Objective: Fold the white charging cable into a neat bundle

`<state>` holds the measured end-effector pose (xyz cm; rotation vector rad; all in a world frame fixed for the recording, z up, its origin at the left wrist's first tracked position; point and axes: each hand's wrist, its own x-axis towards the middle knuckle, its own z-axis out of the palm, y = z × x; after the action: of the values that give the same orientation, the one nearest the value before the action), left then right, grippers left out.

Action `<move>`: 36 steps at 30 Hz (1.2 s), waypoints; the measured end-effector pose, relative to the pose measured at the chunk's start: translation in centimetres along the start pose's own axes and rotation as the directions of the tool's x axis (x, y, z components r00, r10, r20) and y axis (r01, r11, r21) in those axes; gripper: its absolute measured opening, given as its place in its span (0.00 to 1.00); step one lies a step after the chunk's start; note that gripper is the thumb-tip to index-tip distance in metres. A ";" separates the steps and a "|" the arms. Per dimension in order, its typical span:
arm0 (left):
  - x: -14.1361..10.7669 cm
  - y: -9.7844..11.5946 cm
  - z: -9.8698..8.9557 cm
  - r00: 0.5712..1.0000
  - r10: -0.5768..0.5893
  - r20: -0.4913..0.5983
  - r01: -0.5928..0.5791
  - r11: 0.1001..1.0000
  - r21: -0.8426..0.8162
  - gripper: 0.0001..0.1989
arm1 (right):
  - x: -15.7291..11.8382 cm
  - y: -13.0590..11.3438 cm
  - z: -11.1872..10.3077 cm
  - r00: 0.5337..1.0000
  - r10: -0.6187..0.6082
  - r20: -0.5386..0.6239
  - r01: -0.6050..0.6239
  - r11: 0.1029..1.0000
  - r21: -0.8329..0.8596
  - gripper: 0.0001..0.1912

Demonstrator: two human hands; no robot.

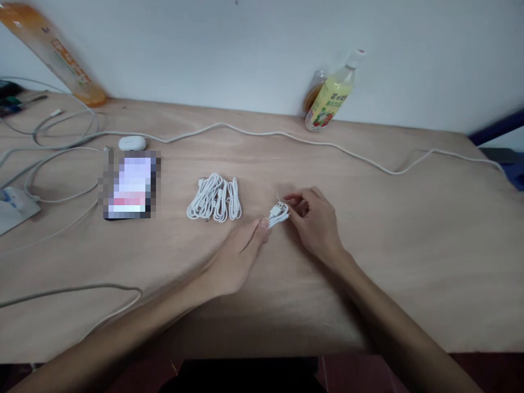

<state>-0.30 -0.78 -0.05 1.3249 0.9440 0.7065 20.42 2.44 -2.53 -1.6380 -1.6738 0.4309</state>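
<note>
A small coiled white USB cable [277, 214] is held just above the table, its metal plug facing up and to the right. My left hand [239, 254] pinches the lower left end of this coil between thumb and fingers. At the coil's right end is my right hand [313, 221], with fingers curled and thumb and index finger close to the plug. A thin wire-like strand [278, 196] sticks up beside those fingertips; whether they grip it is too small to tell. Left of the hands, several coiled white cables [215, 199] lie side by side in a bunch.
A phone [131, 185] with a blurred screen and a white earbud case [132, 143] lie at the left. A long white cord [254, 132] crosses the table [409, 245]. Against the wall stand a yellow-labelled bottle [331, 98] and a tall orange bottle [61, 57].
</note>
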 end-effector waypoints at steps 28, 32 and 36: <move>0.3 -0.3 -0.1 0.970 0.043 -0.239 -0.052 0.998 -0.031 0.24 | -2.8 -4.7 0.3 0.991 -0.104 0.082 0.039 0.820 0.571 0.06; -0.1 -0.5 0.2 0.981 0.051 -0.187 -0.058 0.998 -0.035 0.23 | -3.2 -4.8 0.8 0.996 -0.041 0.083 -0.020 0.782 0.623 0.05; 0.0 -0.6 0.5 0.991 0.037 -0.127 -0.055 0.989 -0.138 0.23 | -3.6 -5.0 1.2 0.999 -0.003 0.044 -0.025 0.776 0.630 0.05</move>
<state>0.04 -1.13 -0.61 1.1920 0.9468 0.8837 15.71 -1.31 -0.80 -1.1317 -1.3334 0.9296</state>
